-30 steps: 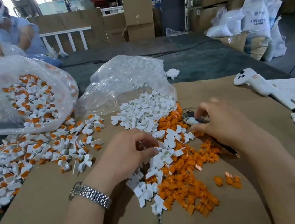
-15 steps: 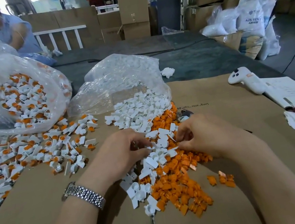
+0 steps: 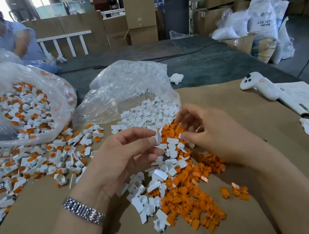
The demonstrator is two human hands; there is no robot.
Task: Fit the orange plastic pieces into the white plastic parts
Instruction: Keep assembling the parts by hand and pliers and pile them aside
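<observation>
A heap of loose orange plastic pieces lies on the cardboard in front of me, mixed with loose white plastic parts that spill from a clear bag. My left hand is raised above the heap and pinches one white part between thumb and fingers. My right hand hovers close beside it with fingers curled; whether it holds a piece is hidden. Assembled white-and-orange parts lie spread at the left.
A clear bag of assembled parts sits at the far left, a clear bag of white parts behind the heap. A white controller, papers and a cloth lie at the right. Another person works at the back left.
Both hands have lifted off the heap and come together. My left hand now has a white part pinched in its fingertips.
</observation>
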